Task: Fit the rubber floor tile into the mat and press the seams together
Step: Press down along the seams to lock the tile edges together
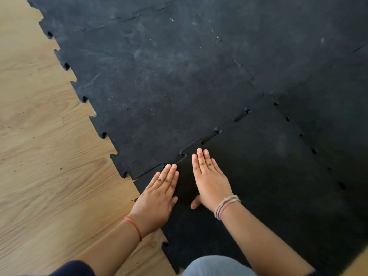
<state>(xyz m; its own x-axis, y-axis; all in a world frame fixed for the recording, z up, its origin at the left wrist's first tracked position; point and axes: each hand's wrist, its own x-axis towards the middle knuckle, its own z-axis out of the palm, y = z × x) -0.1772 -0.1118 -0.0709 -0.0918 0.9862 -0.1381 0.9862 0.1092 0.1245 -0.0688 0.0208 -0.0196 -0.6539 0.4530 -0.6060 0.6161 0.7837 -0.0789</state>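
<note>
Both hands lie flat, fingers extended, gripping nothing: left hand [159,193] and right hand [210,181] on the rubber floor tile [258,176], near its seam [209,136] with the mat [169,76]. Several tabs along that seam look unseated; pressing only this corner risks them staying proud or popping up.

Mat [179,76] lies on floor [39,156], floor exposed to its left. Tile [258,176] sits at mat's near edge, seam [207,139] between them. 2 hands, left hand [159,193] and right hand [209,181], rest flat on tile just beside seam.
</note>
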